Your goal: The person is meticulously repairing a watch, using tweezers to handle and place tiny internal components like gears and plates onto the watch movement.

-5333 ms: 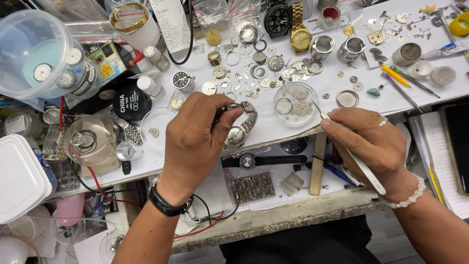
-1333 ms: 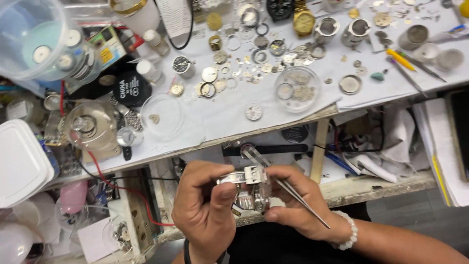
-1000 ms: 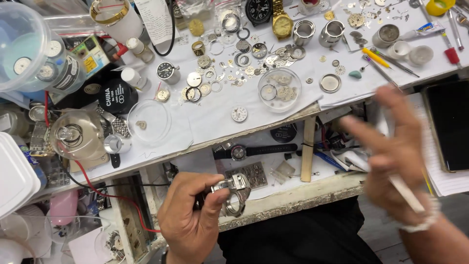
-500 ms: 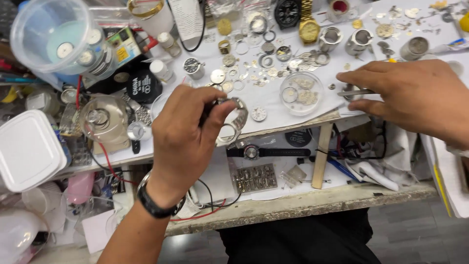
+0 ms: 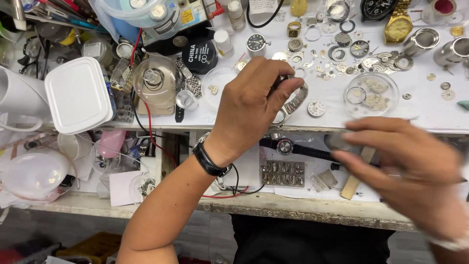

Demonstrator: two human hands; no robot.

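Item: steel watch (image 5: 293, 100), metal bracelet, gripped in the left hand (image 5: 249, 105). Fingers curled round case and band; watch was held just above the front edge of the white bench (image 5: 439, 115), near its middle.

Right hand (image 5: 410, 166): blurred, in motion, right of the watch and lower, over the shelf under the bench. Fingers loosely spread; whether it carried a tool could not be told.

Around the watch:
- clear dish (image 5: 370, 94) of small parts, just right of it
- loose dial (image 5: 316, 108), between watch and dish
- gold watch (image 5: 398, 27), well beyond, upper right
- black-strapped watch (image 5: 288, 145), directly below, on the shelf
- white box (image 5: 78, 95), far left

Step, as judged: the watch was held up for work on its case while the right hand was away from it. The next move appeared to call for a steady left grip and the right hand's return to the case, clear of the loose parts.
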